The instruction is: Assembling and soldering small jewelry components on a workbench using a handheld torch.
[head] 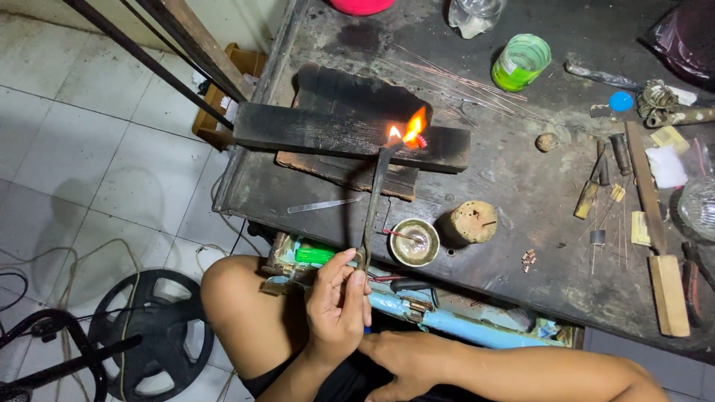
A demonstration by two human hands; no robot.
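Scorched bench [521,223]: the left hand [337,301] is closed on a torch [375,197] whose flame [408,131] plays on a glowing piece [421,141] atop a charred block [350,136] near the bench's far-left corner. Right hand [398,356] rests low, empty. Lingering heat could melt the piece.

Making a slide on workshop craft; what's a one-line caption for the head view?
Left hand holds a torch flaming a small red piece on a charred block.
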